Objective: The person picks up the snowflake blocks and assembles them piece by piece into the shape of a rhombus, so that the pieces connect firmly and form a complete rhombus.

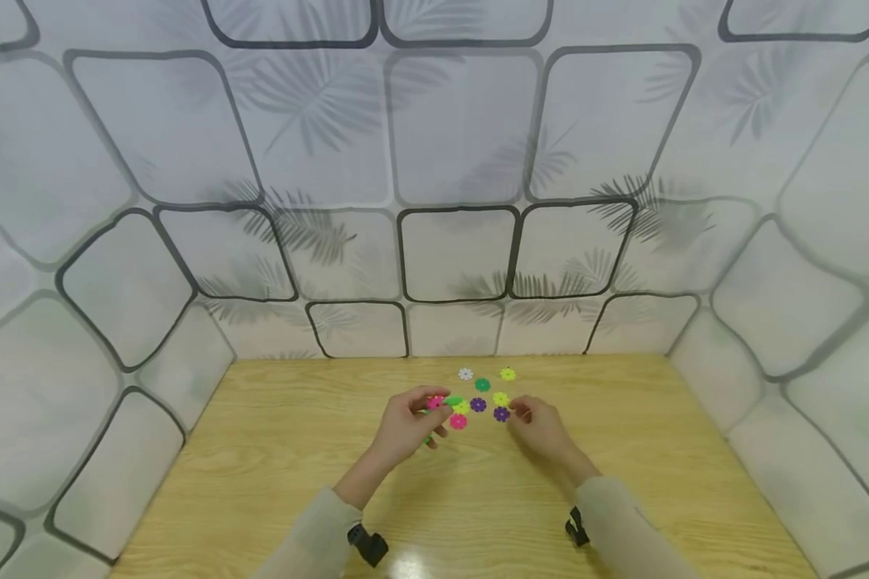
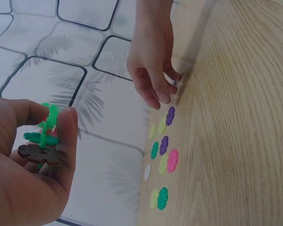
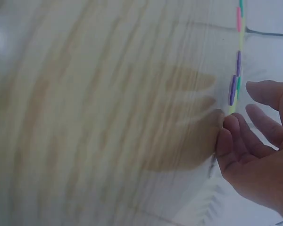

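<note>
My left hand [image 1: 403, 425] pinches a small cluster of joined notched flower-shaped plastic discs. In the left wrist view, a bright green disc [image 2: 49, 115] stands upright by the fingertips, above a dark brown disc [image 2: 42, 154]; pink shows partly behind them. My right hand [image 1: 541, 426] is low over the table with loosely bent fingers and nothing seen between them. Its fingertips are right beside a purple disc [image 1: 502, 414]. Left of that lie another purple disc [image 1: 478, 404] and a pink disc [image 1: 458, 420].
Farther back on the wooden table [image 1: 297, 466] lie a white disc [image 1: 466, 374], a green disc [image 1: 482, 384] and a yellow disc [image 1: 508, 374]. Another yellow disc [image 1: 501, 399] is close to the right hand. A patterned wall covering [image 1: 456, 257] encloses the table's back and sides.
</note>
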The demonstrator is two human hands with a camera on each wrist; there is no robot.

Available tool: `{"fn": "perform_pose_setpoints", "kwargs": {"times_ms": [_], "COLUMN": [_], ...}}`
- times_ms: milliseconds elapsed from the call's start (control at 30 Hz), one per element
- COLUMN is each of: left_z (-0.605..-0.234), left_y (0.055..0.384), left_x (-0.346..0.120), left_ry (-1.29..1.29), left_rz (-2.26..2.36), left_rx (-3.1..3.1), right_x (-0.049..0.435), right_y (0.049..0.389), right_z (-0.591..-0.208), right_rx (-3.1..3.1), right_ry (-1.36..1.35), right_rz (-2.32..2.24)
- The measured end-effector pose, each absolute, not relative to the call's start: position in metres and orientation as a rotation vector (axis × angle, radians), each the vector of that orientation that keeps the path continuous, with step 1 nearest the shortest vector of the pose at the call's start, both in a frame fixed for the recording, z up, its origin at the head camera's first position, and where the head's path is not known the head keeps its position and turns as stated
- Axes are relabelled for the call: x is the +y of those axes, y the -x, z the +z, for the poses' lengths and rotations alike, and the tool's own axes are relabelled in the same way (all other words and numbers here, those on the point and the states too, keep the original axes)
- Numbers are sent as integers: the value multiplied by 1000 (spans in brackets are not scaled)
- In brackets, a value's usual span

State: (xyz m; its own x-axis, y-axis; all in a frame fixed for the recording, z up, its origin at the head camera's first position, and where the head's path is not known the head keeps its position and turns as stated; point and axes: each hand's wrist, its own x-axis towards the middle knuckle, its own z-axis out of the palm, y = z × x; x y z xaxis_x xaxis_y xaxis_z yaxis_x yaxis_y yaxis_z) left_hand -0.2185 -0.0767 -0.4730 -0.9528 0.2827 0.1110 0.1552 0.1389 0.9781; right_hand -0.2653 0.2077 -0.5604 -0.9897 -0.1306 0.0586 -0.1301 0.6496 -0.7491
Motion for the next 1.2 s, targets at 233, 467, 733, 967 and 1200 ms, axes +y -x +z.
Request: {"fn": "perform_pose_setpoints", "kwargs": {"times_ms": [233,467,733,967,1200], "left_z": [-476,-476,-473,-473,-474], "left_y": [220,220,219,218,219], "left_x": [-79,-80,-81,-80,-81], "left_ry": [-439,-408,-403,-406,-414], "left_rz": [1954,1955,1962,1952,1952], "left_rx": [2292,2290,2306,2315,2318], "right_x": [204,201,199,198,196], "right_y": [271,278,279,280,276], "right_z": [-566,-573,-573,-572,-566], "right_rx": [2898,2926,2939,2931,2927], "right_ry": [195,167,179,155,141], "right_rz": [-1239,-1148,-1129,-1145,-1198]}}
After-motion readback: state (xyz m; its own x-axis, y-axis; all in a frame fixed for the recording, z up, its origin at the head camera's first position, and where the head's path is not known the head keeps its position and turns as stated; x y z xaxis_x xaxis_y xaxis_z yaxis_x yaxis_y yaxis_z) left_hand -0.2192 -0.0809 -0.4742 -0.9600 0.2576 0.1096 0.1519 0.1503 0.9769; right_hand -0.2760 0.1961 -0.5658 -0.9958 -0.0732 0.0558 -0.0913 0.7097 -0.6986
